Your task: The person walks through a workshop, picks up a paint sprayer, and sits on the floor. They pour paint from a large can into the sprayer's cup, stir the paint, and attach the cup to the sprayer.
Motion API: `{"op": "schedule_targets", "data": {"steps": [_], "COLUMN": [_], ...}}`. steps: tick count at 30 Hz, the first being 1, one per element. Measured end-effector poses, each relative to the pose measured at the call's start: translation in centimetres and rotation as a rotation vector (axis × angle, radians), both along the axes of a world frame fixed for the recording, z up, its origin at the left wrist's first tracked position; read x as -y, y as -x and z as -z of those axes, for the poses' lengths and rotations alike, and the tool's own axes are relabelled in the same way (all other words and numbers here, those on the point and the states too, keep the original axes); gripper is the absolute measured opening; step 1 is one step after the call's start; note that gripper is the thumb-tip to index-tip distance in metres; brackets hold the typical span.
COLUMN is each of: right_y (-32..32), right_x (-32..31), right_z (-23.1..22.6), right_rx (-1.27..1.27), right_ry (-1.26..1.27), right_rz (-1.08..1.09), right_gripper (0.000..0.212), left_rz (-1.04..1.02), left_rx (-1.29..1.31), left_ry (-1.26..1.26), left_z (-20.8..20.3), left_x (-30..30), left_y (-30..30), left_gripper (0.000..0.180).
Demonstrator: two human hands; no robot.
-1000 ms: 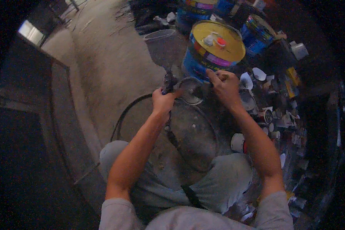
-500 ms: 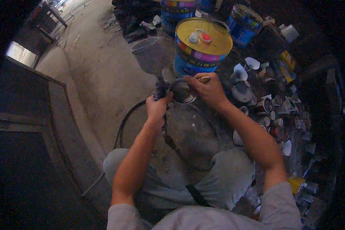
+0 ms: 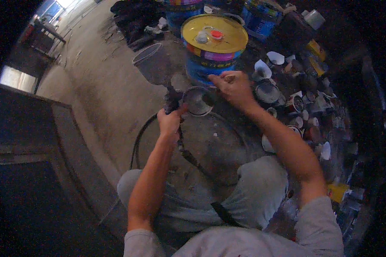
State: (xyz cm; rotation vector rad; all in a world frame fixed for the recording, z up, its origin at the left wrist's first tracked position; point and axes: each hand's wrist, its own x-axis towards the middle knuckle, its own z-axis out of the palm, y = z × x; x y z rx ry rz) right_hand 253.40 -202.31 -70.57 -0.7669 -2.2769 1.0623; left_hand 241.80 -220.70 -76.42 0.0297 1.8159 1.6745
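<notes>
My left hand [image 3: 170,122] is wrapped round a dark spray gun [image 3: 172,99] with a wide, see-through cup [image 3: 152,64] on top. The same hand's thumb and fingers reach the near side of a small round can [image 3: 194,103], and its open mouth faces me. A hose runs down from the gun below my left wrist. My right hand [image 3: 236,89] is closed just right of and above the can, gripping what looks like a small brush; its light handle end [image 3: 230,79] shows at the fist. A dark tip [image 3: 208,100] shows inside the can's mouth, blurred.
A blue paint bucket [image 3: 214,36] with a yellow lid stands just beyond my hands, with other buckets [image 3: 261,19] behind it. Used cups and cans [image 3: 268,92] litter the floor at right. A black hose [image 3: 137,141] loops before my knees. Dark panels [image 3: 21,171] stand at left.
My right hand has drawn slightly away from the can, so more of its inside shows. The gun and can have shifted a little left in view, along with the buckets.
</notes>
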Motion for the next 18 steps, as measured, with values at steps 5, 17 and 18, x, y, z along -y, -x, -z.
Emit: {"op": "schedule_targets", "data": {"steps": [5, 17, 18], "right_y": [-0.5, -1.8, -1.7], "right_x": [0.1, 0.2, 0.3], "right_z": [-0.9, -1.6, -1.4], "right_rx": [0.026, 0.053, 0.020], "right_ry": [0.147, -0.019, 0.015], "right_rz": [-0.215, -0.086, -0.105], "right_gripper": [0.029, 0.033, 0.032], "left_rz": [0.002, 0.002, 0.014], "left_rx": [0.059, 0.036, 0.051], "left_ry": [-0.002, 0.009, -0.019], "left_z": [0.3, 1.1, 1.1], "left_x": [-0.2, -1.3, -1.5], "left_y": [0.0, -0.2, -0.2], "left_gripper": [0.021, 0.027, 0.025]}}
